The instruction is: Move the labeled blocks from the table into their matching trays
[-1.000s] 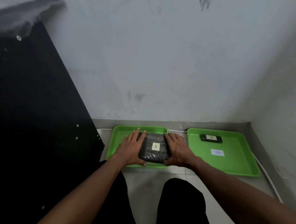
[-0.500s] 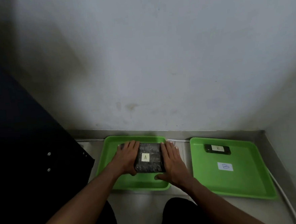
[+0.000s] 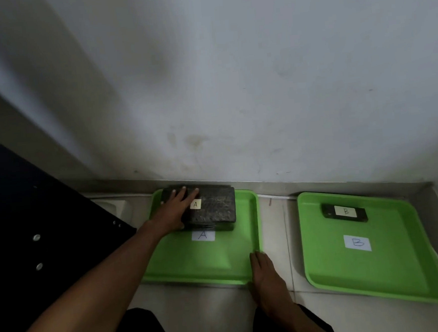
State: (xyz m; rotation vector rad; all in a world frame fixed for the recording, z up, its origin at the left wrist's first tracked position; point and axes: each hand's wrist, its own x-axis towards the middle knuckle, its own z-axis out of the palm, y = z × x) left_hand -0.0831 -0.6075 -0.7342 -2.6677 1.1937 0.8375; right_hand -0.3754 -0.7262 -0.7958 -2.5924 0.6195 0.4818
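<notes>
- The right hand [image 3: 268, 279] is lying flat with fingers together, holding nothing, touching the near right corner of the green A tray [image 3: 194, 266].
- The left hand [image 3: 174, 211] is lying spread on the left end of the dark A block [image 3: 213, 207], pinching nothing.
- The A block is sitting at the tray's far end.
- The small B block [image 3: 345, 212] is lying far in the B tray [image 3: 391, 278] on the right.

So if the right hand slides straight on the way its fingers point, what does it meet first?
The right hand lies flat by the near right corner of tray A, fingertips at its rim. Straight on, it would likely run along that right rim and the floor gap toward the wall; depth is unclear.
</notes>
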